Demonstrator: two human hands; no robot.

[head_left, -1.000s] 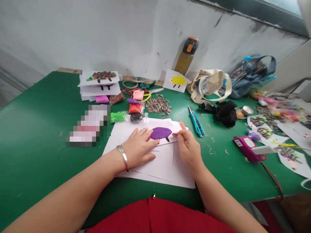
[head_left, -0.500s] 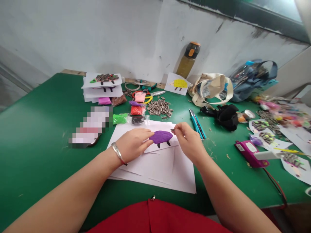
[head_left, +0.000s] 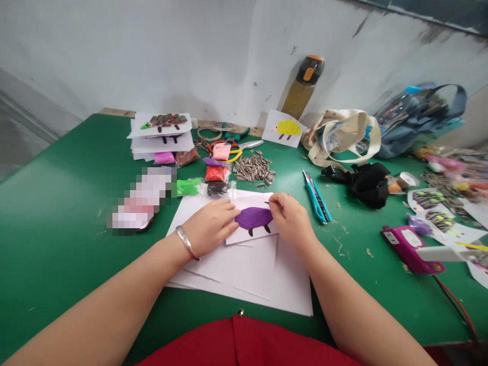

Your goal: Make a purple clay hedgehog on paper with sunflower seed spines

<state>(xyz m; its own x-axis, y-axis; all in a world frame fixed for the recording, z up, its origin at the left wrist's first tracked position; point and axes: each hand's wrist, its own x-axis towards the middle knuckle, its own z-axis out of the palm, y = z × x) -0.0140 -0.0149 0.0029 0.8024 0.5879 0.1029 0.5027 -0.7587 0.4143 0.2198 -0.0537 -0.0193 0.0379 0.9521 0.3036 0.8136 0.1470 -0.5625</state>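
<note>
A flat purple clay oval (head_left: 253, 218) with two black legs lies on a small white card (head_left: 240, 235), on top of larger white sheets (head_left: 290, 279). My left hand (head_left: 208, 227) rests flat with extended fingers over the card's left part, fingertips at the oval's left end. Between thumb and finger my right hand (head_left: 287, 216) pinches a small dark sunflower seed (head_left: 267, 203), just above the oval's upper right edge. A pile of striped seeds (head_left: 253, 169) lies behind the sheets.
Bagged clay, red (head_left: 217, 174) and green (head_left: 188, 186), sits behind the sheets. Finished cards (head_left: 160, 142) are stacked at back left. A cutter (head_left: 317, 198), black pouch (head_left: 368, 185), cloth bag (head_left: 343, 137) and magenta device (head_left: 407, 249) lie to the right; a bottle (head_left: 303, 86) leans on the wall.
My right hand has moved slightly left relative to the card, bringing the pinched seed over the oval's edge. My left hand stays put. The view has shifted, moving right-side objects outward.
</note>
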